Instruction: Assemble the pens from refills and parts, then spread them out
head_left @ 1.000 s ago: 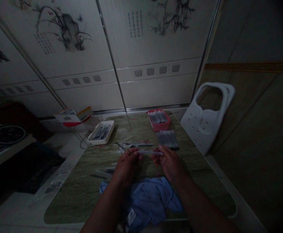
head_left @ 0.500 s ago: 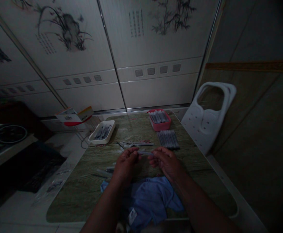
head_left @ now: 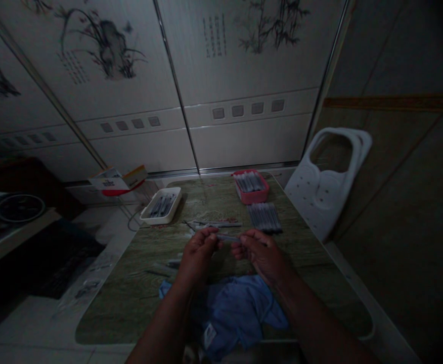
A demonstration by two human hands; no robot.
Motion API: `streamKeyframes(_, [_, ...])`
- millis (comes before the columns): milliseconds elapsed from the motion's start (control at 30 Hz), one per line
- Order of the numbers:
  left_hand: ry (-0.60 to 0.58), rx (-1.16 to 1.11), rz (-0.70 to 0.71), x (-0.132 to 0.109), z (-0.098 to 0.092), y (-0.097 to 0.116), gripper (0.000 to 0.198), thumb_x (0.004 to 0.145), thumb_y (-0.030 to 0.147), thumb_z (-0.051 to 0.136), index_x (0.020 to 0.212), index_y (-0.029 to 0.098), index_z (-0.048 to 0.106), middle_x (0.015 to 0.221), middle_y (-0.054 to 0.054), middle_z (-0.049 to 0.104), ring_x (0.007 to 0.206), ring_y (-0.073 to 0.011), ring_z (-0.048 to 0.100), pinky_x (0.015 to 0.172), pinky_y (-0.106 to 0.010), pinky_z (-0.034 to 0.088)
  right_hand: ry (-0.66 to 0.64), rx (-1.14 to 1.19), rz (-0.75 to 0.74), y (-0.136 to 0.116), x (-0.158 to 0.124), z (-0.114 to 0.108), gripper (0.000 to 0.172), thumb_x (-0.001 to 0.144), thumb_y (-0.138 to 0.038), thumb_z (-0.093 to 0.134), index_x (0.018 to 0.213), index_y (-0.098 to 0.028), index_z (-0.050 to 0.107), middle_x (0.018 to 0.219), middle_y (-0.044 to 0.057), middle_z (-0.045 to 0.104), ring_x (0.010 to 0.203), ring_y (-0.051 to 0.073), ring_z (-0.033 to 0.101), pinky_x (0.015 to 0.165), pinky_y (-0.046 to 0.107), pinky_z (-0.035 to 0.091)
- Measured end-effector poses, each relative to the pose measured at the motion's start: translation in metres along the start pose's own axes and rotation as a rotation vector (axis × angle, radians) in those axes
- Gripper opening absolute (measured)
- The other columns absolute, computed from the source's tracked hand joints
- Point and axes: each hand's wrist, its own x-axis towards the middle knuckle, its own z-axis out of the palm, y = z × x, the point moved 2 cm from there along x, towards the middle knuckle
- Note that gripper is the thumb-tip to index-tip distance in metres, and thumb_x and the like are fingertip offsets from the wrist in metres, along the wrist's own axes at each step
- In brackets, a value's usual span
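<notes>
Over the middle of a green wood-grain table (head_left: 130, 298), my left hand (head_left: 197, 253) and my right hand (head_left: 261, 253) are both closed on the ends of one thin pale pen-like stick (head_left: 227, 237), held level between them. Fingertips of each hand pinch it. More thin sticks (head_left: 214, 224) lie loose on the table just beyond my hands. A row of dark sticks (head_left: 264, 217) lies to the right of them.
A pink tray (head_left: 251, 188) and a white tray (head_left: 161, 206), both holding sticks, stand at the table's far edge. A blue cloth (head_left: 232, 311) lies near the front edge. A white plastic seat (head_left: 325, 184) leans against the right wall. Sliding painted doors stand behind.
Both hands have drawn slightly closer together along the stick, the right hand sliding left. The view has shifted a little.
</notes>
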Motion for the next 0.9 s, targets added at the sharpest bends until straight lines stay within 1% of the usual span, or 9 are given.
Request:
streamKeyframes(167, [-0.007,-0.024,-0.023,-0.002,0.001,0.0,0.036,0.08,0.038,0.079,0.107,0.018,0.068,0.085,0.0,0.067,0.072,-0.0105,0.061,0.072,-0.023,0.046,-0.012,0.001,-0.001,0.001,0.0,0.0,0.027,0.079,-0.041,0.081,0.088,-0.017,0.07,0.079,0.006,0.077,0.066,0.019,0.073,0.063,0.031,0.059])
streamKeyframes(300, [-0.017,0.004,-0.028,-0.002,0.0,-0.002,0.034,0.081,0.039,0.078,0.107,0.019,0.068,0.08,0.0,0.066,0.071,-0.0117,0.062,0.072,-0.024,0.046,-0.003,-0.032,-0.002,0.002,0.0,-0.002,0.027,0.08,-0.041,0.08,0.088,-0.018,0.07,0.077,0.006,0.077,0.065,0.019,0.072,0.063,0.03,0.058])
streamKeyframes(400, [-0.018,0.006,-0.018,-0.001,0.002,-0.004,0.033,0.082,0.039,0.077,0.107,0.019,0.068,0.081,0.0,0.067,0.071,-0.0115,0.061,0.072,-0.024,0.045,0.004,-0.049,-0.004,0.003,0.001,-0.003,0.027,0.08,-0.043,0.079,0.087,-0.018,0.069,0.076,0.006,0.076,0.064,0.019,0.072,0.062,0.031,0.057])
streamKeyframes(567, [0.03,-0.012,-0.023,-0.001,0.005,-0.004,0.036,0.081,0.038,0.077,0.109,0.018,0.067,0.086,-0.001,0.068,0.073,-0.0109,0.061,0.071,-0.023,0.046,0.01,-0.042,0.001,0.006,0.004,-0.002,0.03,0.081,-0.044,0.078,0.091,-0.019,0.067,0.078,0.005,0.076,0.066,0.018,0.071,0.064,0.03,0.056])
streamKeyframes(633, [0.058,-0.026,-0.031,0.001,0.003,-0.001,0.038,0.08,0.038,0.078,0.109,0.018,0.067,0.086,-0.001,0.068,0.074,-0.0112,0.062,0.072,-0.024,0.047,0.018,-0.066,0.005,0.005,0.006,-0.005,0.032,0.081,-0.047,0.077,0.094,-0.019,0.066,0.076,0.003,0.074,0.062,0.016,0.067,0.059,0.027,0.052])
streamKeyframes(733, [0.103,-0.043,-0.006,0.004,-0.006,0.006,0.04,0.077,0.037,0.08,0.109,0.019,0.067,0.085,0.0,0.068,0.073,-0.0104,0.062,0.072,-0.023,0.047,0.029,-0.115,0.018,0.001,0.009,-0.012,0.037,0.082,-0.053,0.073,0.097,-0.02,0.065,0.072,0.0,0.071,0.054,0.012,0.06,0.049,0.022,0.042])
streamKeyframes(800, [0.132,-0.034,0.022,0.008,-0.014,0.009,0.041,0.076,0.038,0.081,0.109,0.019,0.067,0.087,0.0,0.068,0.075,-0.0104,0.063,0.074,-0.023,0.047,0.045,-0.185,0.039,-0.003,0.011,-0.019,0.037,0.084,-0.054,0.068,0.094,-0.019,0.065,0.069,0.0,0.07,0.051,0.011,0.056,0.045,0.022,0.036])
streamKeyframes(900, [0.158,0.012,0.049,0.011,-0.022,0.011,0.041,0.075,0.04,0.081,0.109,0.019,0.068,0.089,0.0,0.069,0.077,-0.0116,0.064,0.077,-0.025,0.049,0.068,-0.324,0.071,-0.007,0.013,-0.025,0.032,0.085,-0.05,0.062,0.086,-0.018,0.067,0.064,0.0,0.067,0.046,0.009,0.051,0.042,0.021,0.031])
